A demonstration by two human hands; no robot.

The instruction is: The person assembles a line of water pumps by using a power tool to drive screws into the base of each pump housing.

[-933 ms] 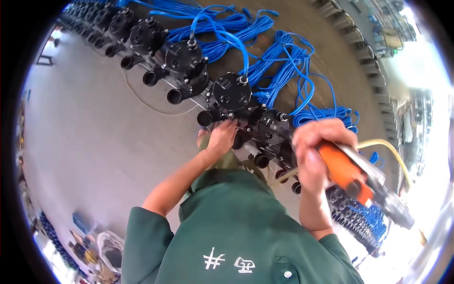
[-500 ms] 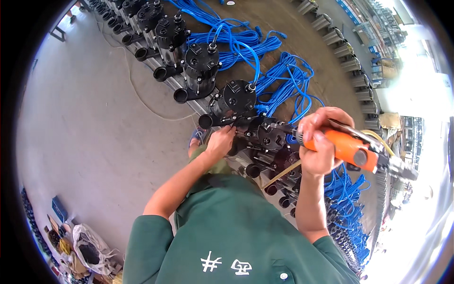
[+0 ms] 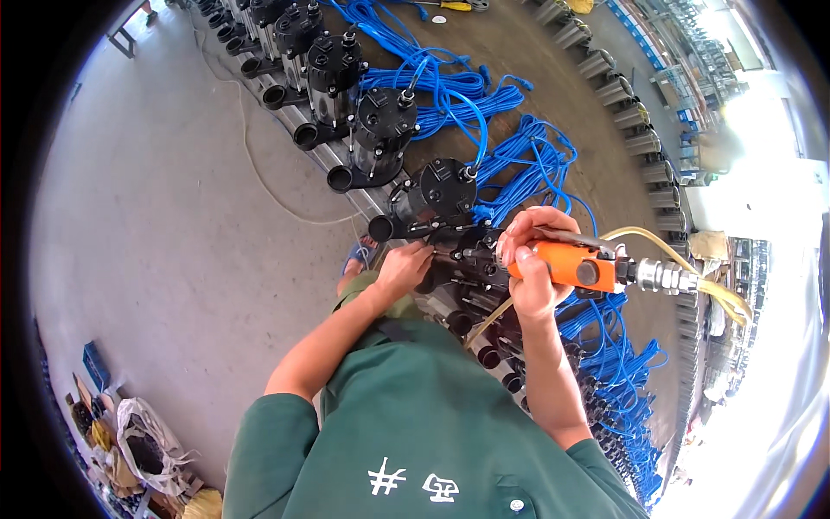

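My right hand [image 3: 534,272] is wrapped round an orange air screwdriver [image 3: 562,263]. Its front end points left, toward a black submersible pump [image 3: 467,249] lying on its side, and my fingers partly cover that end. Whether a bit touches the pump cannot be made out. Curled at the pump's left end, my left hand [image 3: 405,270] has its fingertips pressed together; whatever they hold is hidden. Just beyond stands a tilted pump [image 3: 443,190] with a round black outlet [image 3: 380,228] and a blue cable rising from its top.
A row of pumps [image 3: 335,69] runs to the far left along a metal rail [image 3: 333,164]. Coiled blue cables [image 3: 519,156] lie on the brown surface beyond. A yellowish air hose [image 3: 657,235] loops from the tool. Metal cylinders [image 3: 618,91] line the far right; a white sack [image 3: 143,441] stands lower left.
My right hand has brought the air screwdriver left and slightly down, closer to the lying pump. The left hand stays at the pump's end. The whole view has shifted slightly.
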